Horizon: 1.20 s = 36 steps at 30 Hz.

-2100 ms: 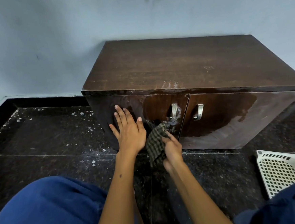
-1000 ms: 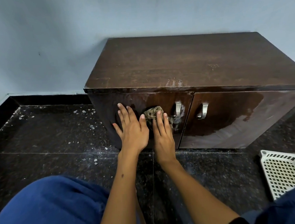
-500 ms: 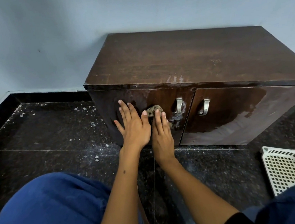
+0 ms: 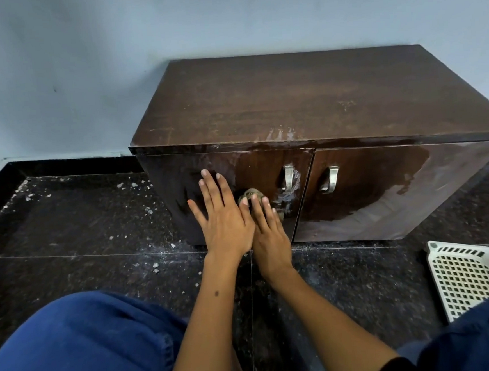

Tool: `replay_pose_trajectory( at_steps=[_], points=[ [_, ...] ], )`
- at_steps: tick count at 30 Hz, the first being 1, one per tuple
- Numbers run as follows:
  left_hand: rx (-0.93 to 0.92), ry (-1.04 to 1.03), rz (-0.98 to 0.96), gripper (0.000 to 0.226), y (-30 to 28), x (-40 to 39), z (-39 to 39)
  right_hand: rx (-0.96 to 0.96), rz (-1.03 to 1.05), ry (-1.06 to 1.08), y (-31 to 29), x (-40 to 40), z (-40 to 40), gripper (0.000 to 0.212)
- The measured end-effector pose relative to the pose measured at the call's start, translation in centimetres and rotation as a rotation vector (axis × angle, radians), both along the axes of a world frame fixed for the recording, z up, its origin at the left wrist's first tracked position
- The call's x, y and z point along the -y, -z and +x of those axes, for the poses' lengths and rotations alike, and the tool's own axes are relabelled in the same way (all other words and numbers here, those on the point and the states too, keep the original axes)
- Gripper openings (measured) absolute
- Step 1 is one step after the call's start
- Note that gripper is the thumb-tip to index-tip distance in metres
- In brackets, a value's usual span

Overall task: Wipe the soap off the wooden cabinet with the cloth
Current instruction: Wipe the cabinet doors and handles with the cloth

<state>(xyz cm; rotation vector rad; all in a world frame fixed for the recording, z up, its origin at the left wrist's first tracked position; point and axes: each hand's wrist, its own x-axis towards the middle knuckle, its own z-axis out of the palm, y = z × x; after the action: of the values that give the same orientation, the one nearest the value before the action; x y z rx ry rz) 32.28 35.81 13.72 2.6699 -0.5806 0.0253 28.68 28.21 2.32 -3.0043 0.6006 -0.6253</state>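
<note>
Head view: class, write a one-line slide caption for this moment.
Right hand presses a bunched cloth against the soapy left door of the wooden cabinet while the left hand lies flat beside it.

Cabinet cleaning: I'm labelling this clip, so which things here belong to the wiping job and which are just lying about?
In the job: wooden cabinet, cloth, right hand pressing it, left hand flat on the door.

Lying about: white basket, floor crumbs.

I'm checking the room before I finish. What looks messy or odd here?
White crumbs litter the dark floor left of the cabinet. Soapy streaks mark its top front edge, and a pale film covers part of the right door.
</note>
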Motion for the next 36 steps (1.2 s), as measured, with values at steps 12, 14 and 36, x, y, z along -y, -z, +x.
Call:
replay_pose_trajectory(
  at_steps=[12, 14, 36],
  points=[
    [-0.095, 0.026, -0.009, 0.064, -0.2, 0.2, -0.2, -0.07, -0.013, -0.021, -0.3, -0.2, 0.0, 0.086],
    [-0.103, 0.04, -0.008, 0.064, -0.2, 0.1, -0.1, -0.089, 0.037, 0.008, 1.0, 0.4, -1.2, 0.075],
    [-0.142, 0.053, 0.005, 0.064, 0.0, -0.1, 0.3, -0.281, 0.244, -0.024, -1.8, 0.1, -3.0, 0.065]
  ],
)
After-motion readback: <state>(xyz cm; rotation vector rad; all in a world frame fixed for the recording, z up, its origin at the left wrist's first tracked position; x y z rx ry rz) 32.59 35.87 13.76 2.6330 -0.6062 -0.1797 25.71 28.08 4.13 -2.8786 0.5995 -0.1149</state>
